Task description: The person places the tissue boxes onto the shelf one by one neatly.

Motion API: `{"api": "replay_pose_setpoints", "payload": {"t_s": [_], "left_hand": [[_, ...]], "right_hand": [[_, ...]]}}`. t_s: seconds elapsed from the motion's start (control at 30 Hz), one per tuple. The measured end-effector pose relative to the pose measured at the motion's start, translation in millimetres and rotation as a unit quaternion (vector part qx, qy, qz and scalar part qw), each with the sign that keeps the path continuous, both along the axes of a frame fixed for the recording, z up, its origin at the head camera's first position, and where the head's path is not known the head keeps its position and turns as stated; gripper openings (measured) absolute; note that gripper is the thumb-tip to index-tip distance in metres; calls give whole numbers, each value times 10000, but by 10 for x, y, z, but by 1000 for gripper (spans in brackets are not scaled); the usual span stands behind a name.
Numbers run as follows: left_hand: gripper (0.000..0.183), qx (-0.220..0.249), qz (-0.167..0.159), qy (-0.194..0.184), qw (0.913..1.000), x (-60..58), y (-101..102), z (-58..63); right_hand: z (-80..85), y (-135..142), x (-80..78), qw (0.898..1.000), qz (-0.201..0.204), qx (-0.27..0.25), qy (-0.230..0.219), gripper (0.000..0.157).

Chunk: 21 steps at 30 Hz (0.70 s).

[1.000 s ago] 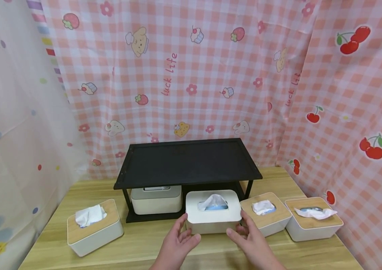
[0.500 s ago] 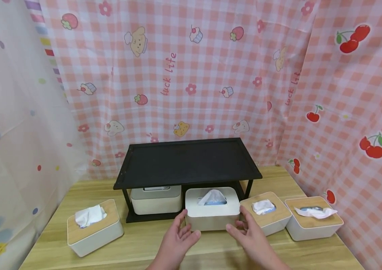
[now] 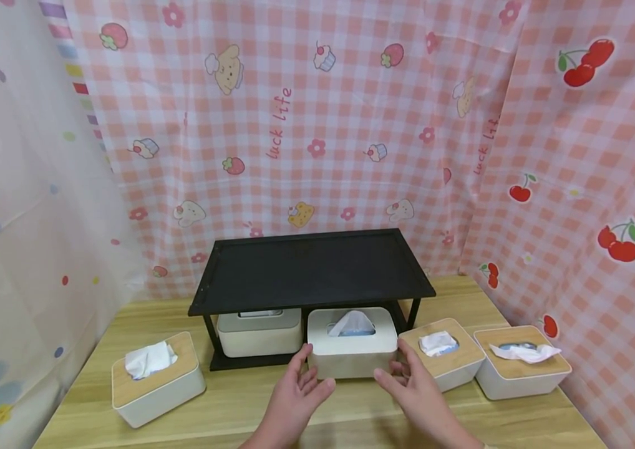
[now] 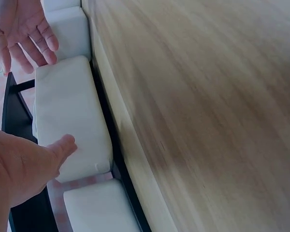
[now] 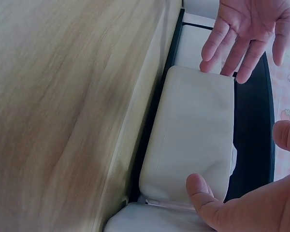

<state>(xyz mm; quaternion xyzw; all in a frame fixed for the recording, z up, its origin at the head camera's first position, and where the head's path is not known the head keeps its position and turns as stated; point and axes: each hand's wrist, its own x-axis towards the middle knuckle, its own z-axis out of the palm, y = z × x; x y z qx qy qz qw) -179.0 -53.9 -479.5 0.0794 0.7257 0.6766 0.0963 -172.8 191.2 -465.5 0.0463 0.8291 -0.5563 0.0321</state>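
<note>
A white tissue box [image 3: 352,365] stands at the front of the black two-level rack [image 3: 312,271], a tissue rising from its top slot. My left hand [image 3: 295,399] is at its left end, fingers spread and fingertips right at the side. At the opposite end is my right hand [image 3: 415,396], thumb toward the front face and fingers extended along the side. Both wrist views show the box's long front face [image 4: 75,116] between the two hands, inside the dark base edge. Beside it under the shelf sits a second white box [image 3: 261,340], its rear hidden by the rack top.
On the right, a wood-topped tissue box [image 3: 463,349] stands close to my right hand, and another wood-topped box [image 3: 522,371] is beyond it. A further wood-topped box [image 3: 155,380] lies angled on the left of the wooden table [image 3: 216,411]. Patterned cloth [image 3: 317,125] hangs behind.
The white tissue box has slid back, away from me, toward the rack. Both hands have followed it slightly at its ends. The other boxes and the rack stay where they were.
</note>
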Motion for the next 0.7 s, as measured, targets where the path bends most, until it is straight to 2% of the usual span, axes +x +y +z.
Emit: {"api": "replay_pose_setpoints", "payload": {"t_s": [0.13,0.4,0.7], "left_hand": [[90,-80,65,147,9998,-23,14,-9],[89,-143,108,184,9997,-58,33,-2],[89,-255,102,303,9992,-109,44,22]], "right_hand": [[5,-10,-4,9999,29,-10,104,92],[-14,-27,-27,9988,96,-57,474,90],[-14,-34,-70,9980,147,-86,615,88]]}}
